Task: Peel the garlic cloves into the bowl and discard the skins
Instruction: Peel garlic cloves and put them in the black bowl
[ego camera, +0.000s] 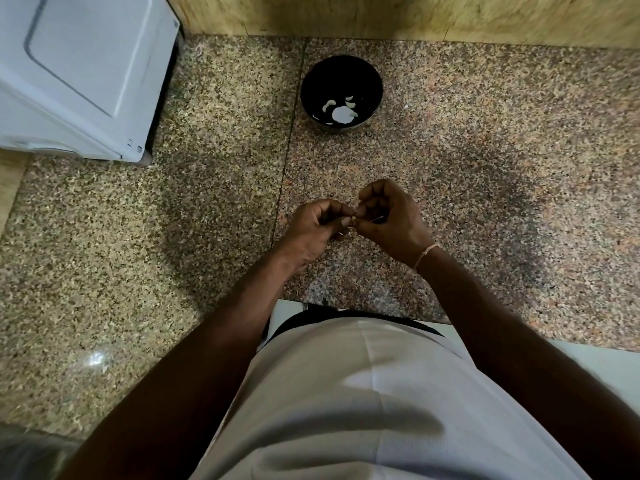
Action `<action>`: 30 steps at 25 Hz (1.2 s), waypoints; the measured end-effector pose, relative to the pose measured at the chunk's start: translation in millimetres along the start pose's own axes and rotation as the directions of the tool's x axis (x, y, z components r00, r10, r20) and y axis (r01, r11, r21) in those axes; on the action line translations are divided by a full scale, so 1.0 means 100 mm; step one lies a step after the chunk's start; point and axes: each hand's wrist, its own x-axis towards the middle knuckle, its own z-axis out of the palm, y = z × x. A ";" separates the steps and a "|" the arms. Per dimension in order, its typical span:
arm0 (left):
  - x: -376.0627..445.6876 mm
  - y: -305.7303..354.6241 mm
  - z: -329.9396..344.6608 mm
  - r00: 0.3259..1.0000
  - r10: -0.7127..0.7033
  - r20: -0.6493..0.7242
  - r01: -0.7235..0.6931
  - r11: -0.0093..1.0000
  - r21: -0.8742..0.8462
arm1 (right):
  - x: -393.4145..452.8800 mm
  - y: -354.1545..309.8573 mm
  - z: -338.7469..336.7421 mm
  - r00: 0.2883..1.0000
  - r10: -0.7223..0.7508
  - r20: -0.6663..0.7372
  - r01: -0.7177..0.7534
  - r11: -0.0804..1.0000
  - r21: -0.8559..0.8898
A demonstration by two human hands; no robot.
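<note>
1. A speckled granite counter (207, 237) fills the view, with a white appliance (79, 71) at ten o'clock and a tan wall behind.
2. A black bowl (311, 77) stands at twelve o'clock, well apart from the hands, with several pale peeled cloves (341, 112) lying in it.
3. At centre the left hand (317, 225) and right hand (389, 218) meet fingertip to fingertip, fingers curled, pinching a small garlic clove (353, 220) that is mostly hidden between them.
4. The clove is probably light, firm and slick once bared, its skin papery and prone to tearing, so it is best gripped at the ends.
5. Both forearms angle inward above the counter, and a thin band (425, 253) circles the right wrist.
</note>
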 end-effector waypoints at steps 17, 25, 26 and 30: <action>-0.05 0.04 0.03 0.997 -0.043 0.066 0.054 0.980 -0.190 | 0.04 0.05 -0.05 0.996 0.051 0.073 -0.057 0.995 0.087; -0.02 0.05 0.02 0.992 -0.114 0.047 0.123 0.944 -0.306 | 0.00 0.01 -0.01 0.997 0.060 0.044 -0.064 0.993 0.101; -0.02 0.06 0.02 0.991 -0.119 0.054 0.130 0.941 -0.312 | 0.00 0.01 -0.01 0.997 0.058 0.043 -0.062 0.993 0.098; -0.01 0.08 0.04 0.989 -0.138 0.046 0.145 0.932 -0.332 | 0.00 -0.01 -0.01 0.998 0.041 0.042 -0.045 0.996 0.080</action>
